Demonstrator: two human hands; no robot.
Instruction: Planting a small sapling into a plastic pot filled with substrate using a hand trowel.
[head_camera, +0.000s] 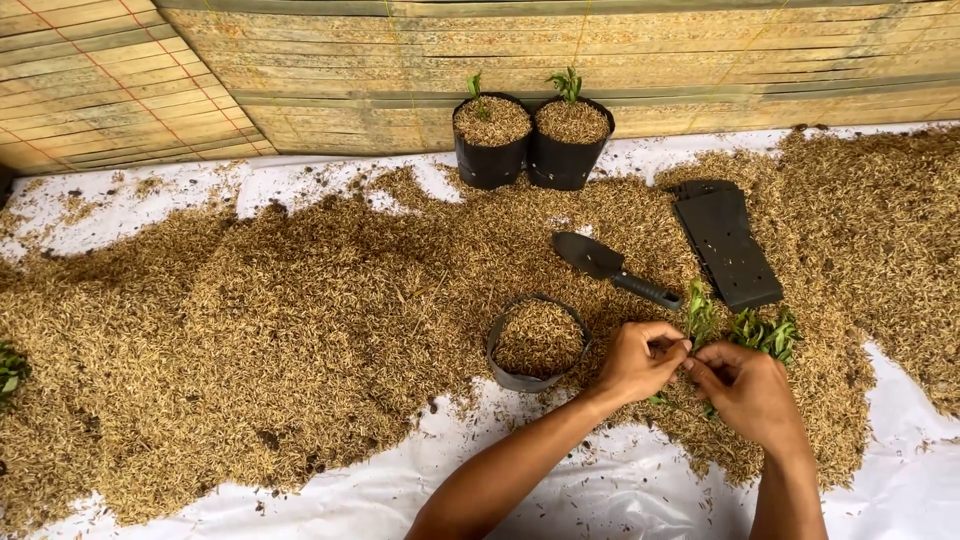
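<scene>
Head view: left hand and right hand pinching green cuttings between closed fingertips, near white sheet's front edge, beside husk-filled pot. Risking stem snapping under excess pinch; trowel lying just behind.

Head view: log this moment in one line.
left hand + right hand: pinching green cutting | filled grow bag: beside left hand | trowel: idle
</scene>
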